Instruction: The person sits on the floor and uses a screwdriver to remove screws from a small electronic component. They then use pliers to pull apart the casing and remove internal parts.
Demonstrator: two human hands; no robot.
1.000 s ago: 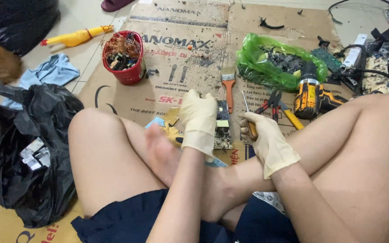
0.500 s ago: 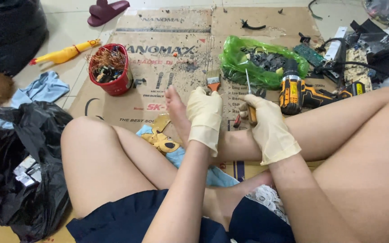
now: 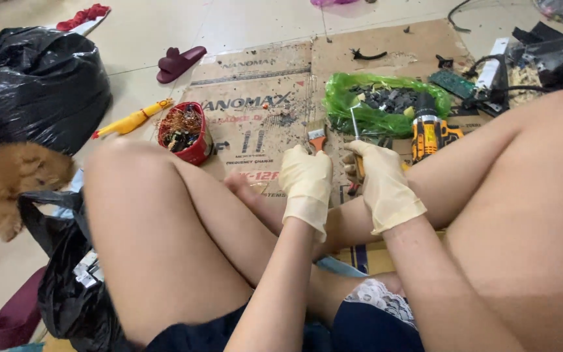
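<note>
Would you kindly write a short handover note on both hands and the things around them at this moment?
Left hand: gloved, fingers curled down in front of the shins; what it holds is hidden.
Right hand: gloved, closed on a screwdriver, shaft pointing up and away.
Things: paintbrush just beyond the left hand on the cardboard; cordless drill right of the right hand; green bag of dark parts behind it; red bowl of wire scraps to the left.
Done or left: the workpiece is hidden behind the hands, so progress cannot be judged.
</note>
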